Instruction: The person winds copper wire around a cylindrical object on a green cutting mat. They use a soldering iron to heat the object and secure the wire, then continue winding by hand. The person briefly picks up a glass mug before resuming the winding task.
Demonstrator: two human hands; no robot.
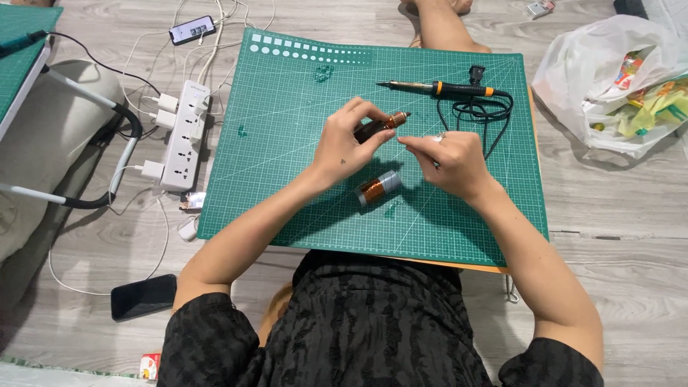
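My left hand (347,143) grips a small dark rod wound with copper wire (383,124), held just above the green cutting mat (287,143). My right hand (448,161) is beside it with thumb and forefinger pinched, apparently on a thin wire running to the rod; the wire itself is too fine to see. A spool of copper wire (378,188) lies on the mat below and between my hands.
A soldering iron (437,89) with its coiled black cord lies at the mat's far side. A white power strip (183,136) with chargers sits left of the mat. Phones lie at top left (192,29) and bottom left (143,296). A plastic bag (616,79) rests at right.
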